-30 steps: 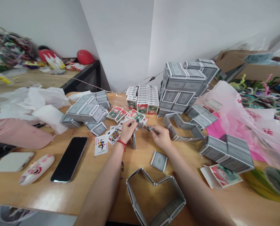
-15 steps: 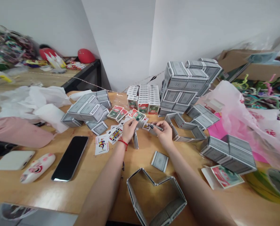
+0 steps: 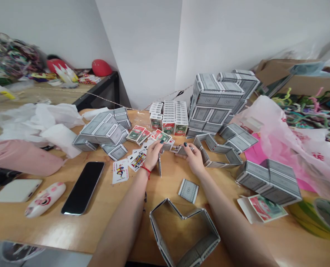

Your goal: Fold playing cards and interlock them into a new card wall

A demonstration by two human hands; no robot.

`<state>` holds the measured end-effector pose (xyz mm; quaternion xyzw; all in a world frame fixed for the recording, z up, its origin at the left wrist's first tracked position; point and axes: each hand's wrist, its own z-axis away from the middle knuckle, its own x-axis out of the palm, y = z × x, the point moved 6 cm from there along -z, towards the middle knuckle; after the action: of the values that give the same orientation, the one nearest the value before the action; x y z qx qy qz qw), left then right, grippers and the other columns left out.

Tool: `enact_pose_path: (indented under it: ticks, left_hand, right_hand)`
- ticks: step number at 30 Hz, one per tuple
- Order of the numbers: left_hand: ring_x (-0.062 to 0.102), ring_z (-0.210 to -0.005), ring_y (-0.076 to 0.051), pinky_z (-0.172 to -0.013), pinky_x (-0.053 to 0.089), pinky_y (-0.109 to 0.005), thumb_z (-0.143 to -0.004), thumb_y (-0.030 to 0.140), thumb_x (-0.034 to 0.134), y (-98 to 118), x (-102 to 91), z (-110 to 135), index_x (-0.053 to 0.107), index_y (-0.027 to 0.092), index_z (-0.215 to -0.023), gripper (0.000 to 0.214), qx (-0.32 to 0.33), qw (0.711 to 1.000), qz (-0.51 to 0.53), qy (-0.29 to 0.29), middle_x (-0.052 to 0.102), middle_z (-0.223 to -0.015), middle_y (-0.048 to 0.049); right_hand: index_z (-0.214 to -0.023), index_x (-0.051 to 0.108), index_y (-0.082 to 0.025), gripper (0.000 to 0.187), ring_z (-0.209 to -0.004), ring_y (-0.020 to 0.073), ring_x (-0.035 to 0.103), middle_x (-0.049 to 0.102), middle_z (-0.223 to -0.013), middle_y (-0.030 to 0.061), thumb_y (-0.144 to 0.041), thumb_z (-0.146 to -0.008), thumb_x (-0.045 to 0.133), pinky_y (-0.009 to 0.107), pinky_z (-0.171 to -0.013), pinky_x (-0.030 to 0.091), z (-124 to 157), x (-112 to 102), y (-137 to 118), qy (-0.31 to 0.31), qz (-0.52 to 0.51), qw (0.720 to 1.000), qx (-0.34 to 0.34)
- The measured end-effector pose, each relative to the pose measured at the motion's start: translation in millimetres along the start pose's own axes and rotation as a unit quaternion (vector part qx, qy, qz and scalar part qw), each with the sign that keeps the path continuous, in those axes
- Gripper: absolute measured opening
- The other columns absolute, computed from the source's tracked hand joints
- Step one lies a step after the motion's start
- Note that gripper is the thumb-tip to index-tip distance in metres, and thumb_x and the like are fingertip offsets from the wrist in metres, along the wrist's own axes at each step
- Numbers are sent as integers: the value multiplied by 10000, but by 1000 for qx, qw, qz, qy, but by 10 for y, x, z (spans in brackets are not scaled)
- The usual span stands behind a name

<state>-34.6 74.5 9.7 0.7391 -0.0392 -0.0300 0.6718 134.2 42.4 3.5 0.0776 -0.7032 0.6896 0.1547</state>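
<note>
Between my hands stretches a strip of joined, folded playing cards (image 3: 167,147) with grey patterned backs, one section angling down toward me. My left hand (image 3: 153,155), with a red string on the wrist, pinches its left part. My right hand (image 3: 193,157) is closed on the right end, thumb on top. A single folded card piece (image 3: 188,190) lies between my forearms. Closer to me stands a heart-shaped frame of folded cards (image 3: 215,237). Loose playing cards (image 3: 120,170) are spread left of my left hand, beside several card boxes (image 3: 137,133).
Stacked card blocks (image 3: 219,96) rise at the back right, near rows of card boxes (image 3: 169,115). Another open card frame (image 3: 223,163) sits right of my right hand. A phone (image 3: 83,188) lies at left; tape (image 3: 317,217) and an opened card box (image 3: 267,209) lie at right.
My right hand has turned slightly and its thumb now lies over the strip's right end. My left hand has barely moved, and the hanging section looks more edge-on.
</note>
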Motion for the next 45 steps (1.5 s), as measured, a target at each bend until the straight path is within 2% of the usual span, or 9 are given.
enact_pose_path:
  ticks: [6, 10, 18, 25, 29, 35, 45]
  left_hand:
    - [405, -502, -81, -483, 303, -211, -779, 380, 447, 49, -17, 21, 609, 135, -742, 296, 18, 999, -18, 25, 448, -516, 26]
    - [400, -508, -81, -496, 304, -213, -787, 374, 443, 72, -25, 40, 603, 145, -731, 285, 20, 998, -32, 46, 436, -521, 33]
    - [391, -527, -84, -517, 300, -216, -798, 355, 435, 70, 47, 60, 546, 146, -653, 278, 26, 998, -53, 8, 422, -534, 31]
    - [401, -538, -96, -542, 313, -224, -807, 353, 403, 93, 100, 81, 603, 138, -778, 295, 19, 997, -73, -10, 437, -530, 31]
    - [473, -621, -124, -623, 368, -241, -799, 353, 405, 90, 133, 84, 619, 132, -807, 307, 30, 997, -72, -22, 529, -588, 10]
    - [510, -706, -138, -670, 390, -253, -808, 366, 403, 73, 191, 109, 609, 139, -785, 308, 38, 997, -62, -37, 596, -725, -10]
    - [490, -722, -137, -714, 382, -257, -817, 342, 397, 128, 259, 122, 564, 145, -725, 274, 54, 995, -67, -52, 573, -731, -9]
  right_hand:
    - [-791, 568, -179, 334, -579, 148, 603, 603, -641, 0, -485, -667, 622, 286, -512, 533, 12, 72, 36, -54, 32, 997, 51]
    - [-802, 593, -153, 341, -527, 135, 593, 616, -599, 18, -474, -688, 610, 267, -517, 512, -2, 63, 31, -43, 61, 997, 29]
    - [-716, 591, -153, 314, -496, 115, 570, 637, -601, 24, -465, -696, 605, 231, -492, 461, -22, 8, 3, -1, 63, 998, 5]
    - [-681, 574, -157, 341, -467, 110, 553, 621, -565, 15, -498, -700, 583, 227, -479, 452, -28, 0, 17, 1, 109, 994, -5]
    - [-677, 562, -161, 365, -464, 121, 555, 614, -561, 13, -525, -683, 582, 240, -465, 467, -39, -4, 32, 5, 108, 994, 2]
    - [-690, 534, -167, 361, -441, 128, 555, 598, -535, 3, -524, -687, 582, 251, -442, 480, -33, 21, 47, -7, 101, 995, 10]
    - [-757, 501, -186, 357, -439, 134, 569, 590, -521, -21, -525, -685, 583, 256, -442, 493, -23, 53, 46, -33, 90, 995, 27]
